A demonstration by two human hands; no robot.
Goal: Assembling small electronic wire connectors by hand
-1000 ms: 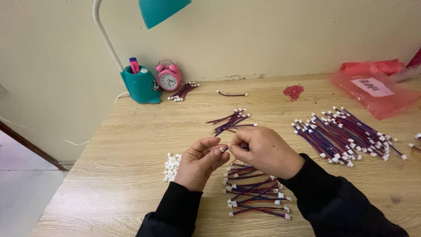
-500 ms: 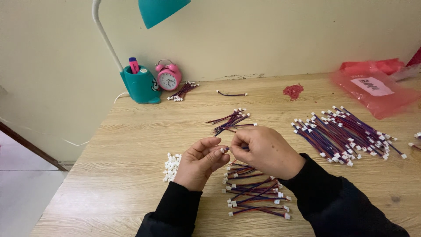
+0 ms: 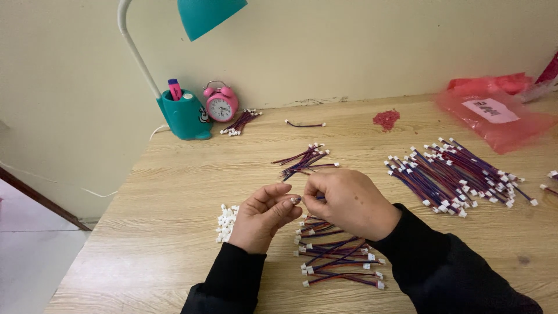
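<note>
A pale wood-grain table (image 3: 174, 192) stands against a cream wall, with bare floor showing off its left edge. Above it, the left hand (image 3: 263, 216) and right hand (image 3: 347, 200) meet fingertip to fingertip, both pinched shut on a short wire lead (image 3: 314, 198) whose small white connector (image 3: 296, 200) sits right between the fingers. Just below the fingers lies one pile of finished leads (image 3: 337, 259), too tangled to count; left of them, one heap of loose white connectors (image 3: 226, 222). Beyond the fingers lie three more bundles and a single stray lead; well to their right, a large bundle (image 3: 453, 174) and two red bags (image 3: 494, 110). Far left stand one teal lamp (image 3: 187, 113) and one pink alarm clock (image 3: 221, 104).
</note>
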